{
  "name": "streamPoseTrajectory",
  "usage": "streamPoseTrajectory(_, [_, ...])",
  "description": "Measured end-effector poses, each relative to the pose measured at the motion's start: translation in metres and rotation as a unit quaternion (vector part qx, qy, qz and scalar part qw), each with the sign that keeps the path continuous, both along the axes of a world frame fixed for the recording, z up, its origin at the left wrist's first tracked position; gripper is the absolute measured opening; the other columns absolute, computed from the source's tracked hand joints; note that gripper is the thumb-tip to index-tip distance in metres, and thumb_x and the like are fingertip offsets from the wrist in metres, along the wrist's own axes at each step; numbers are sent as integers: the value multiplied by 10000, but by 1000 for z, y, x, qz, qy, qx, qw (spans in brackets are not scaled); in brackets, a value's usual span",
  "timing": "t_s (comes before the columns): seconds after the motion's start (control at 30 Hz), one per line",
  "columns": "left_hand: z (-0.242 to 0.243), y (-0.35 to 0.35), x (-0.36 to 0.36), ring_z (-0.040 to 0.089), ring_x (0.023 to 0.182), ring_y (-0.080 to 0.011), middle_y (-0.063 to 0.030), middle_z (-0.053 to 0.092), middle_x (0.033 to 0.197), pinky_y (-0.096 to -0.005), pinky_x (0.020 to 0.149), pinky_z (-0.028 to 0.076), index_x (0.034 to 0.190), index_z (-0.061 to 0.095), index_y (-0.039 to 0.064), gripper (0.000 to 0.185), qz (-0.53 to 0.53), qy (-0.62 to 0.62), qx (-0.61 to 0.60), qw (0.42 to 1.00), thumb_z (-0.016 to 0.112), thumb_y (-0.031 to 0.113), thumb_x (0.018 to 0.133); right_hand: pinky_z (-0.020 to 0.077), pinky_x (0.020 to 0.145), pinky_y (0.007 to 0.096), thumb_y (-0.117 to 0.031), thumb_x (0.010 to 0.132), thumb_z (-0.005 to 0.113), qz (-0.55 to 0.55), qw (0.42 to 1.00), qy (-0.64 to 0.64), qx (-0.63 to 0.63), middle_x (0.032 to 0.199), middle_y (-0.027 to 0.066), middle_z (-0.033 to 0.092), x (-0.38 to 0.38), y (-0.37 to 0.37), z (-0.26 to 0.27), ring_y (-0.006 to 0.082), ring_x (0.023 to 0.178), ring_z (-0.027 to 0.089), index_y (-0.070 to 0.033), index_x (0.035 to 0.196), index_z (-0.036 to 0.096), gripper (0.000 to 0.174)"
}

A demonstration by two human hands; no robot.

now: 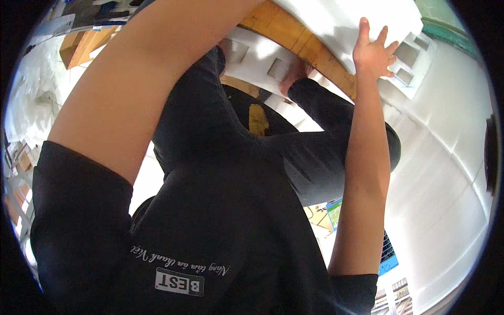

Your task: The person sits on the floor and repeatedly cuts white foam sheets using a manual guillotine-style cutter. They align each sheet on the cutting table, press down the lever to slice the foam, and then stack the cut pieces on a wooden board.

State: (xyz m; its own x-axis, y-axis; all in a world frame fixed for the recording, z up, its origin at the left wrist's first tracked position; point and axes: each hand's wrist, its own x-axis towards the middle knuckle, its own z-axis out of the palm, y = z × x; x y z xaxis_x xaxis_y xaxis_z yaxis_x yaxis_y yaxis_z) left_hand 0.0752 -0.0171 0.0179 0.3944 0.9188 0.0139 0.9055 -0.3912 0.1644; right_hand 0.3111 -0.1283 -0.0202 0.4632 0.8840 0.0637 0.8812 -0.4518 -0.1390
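Note:
My right hand (374, 57) is at the upper right, its fingers spread and nothing in them. It lies over or on the edge of a large white sheet or block (346, 23), beside a white foam piece with square cutouts (423, 65); contact is not certain. My left forearm runs out past the top edge, so my left hand is out of view. A worn brown wooden board (301, 41), bent by the lens, runs below the white sheet. Under it is another white piece with square openings (252, 65), near my bare foot (293, 76).
Large pale foam-like sheets (445, 165) stand or lie at the right. A black stool-like seat with a yellow patch (258, 120) is between my legs. Blue-framed equipment with a dark grille (390, 256) is at the lower right. A cardboard box (80, 49) and clear plastic wrap (33, 86) are at the left.

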Motion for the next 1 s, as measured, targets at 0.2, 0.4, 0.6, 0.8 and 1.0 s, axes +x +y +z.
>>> streamPoseTrajectory(0.2, [-1,-1,1,90,1553,-523,-111,216,1719,-895,1077,74,1550,489,312,1021,6,7,-16,1000,458,957,759,119,1146,794,-926,855,329,0,1000,9,9,1697,255,168,-4,1,-3,523,1535,190,-227,1637,321,1048])
streamPoseTrajectory(0.4, [5,-3,-2,55,1560,-515,-98,190,1727,-904,1067,26,1566,463,312,1027,13,9,-52,999,452,954,765,122,1152,787,-915,867,331,18,1000,-3,14,1694,257,176,-3,-1,-6,516,1542,167,-229,1640,308,1034])
streamPoseTrajectory(0.6, [21,2,-1,0,1567,-503,-70,170,1736,-918,1035,-57,1588,425,315,968,-9,-19,-73,997,422,906,820,55,1162,784,-802,959,320,-2,999,-19,-50,1706,265,101,-1,2,16,498,1569,62,-167,1641,297,932])
streamPoseTrajectory(0.8, [-19,3,7,119,1562,-448,-23,208,1720,-863,1095,92,1555,456,380,679,54,27,15,998,273,724,999,34,1183,757,-548,1082,268,126,991,-17,43,1702,263,128,-66,39,25,500,1566,83,-187,1619,355,653])
streamPoseTrajectory(1.0, [-34,2,1,96,1558,-513,-55,210,1726,-888,1084,73,1540,488,360,638,55,11,1,998,293,667,1016,112,1191,735,-516,1088,230,169,983,-63,43,1689,195,255,-93,49,-13,488,1535,229,-265,1613,377,600])
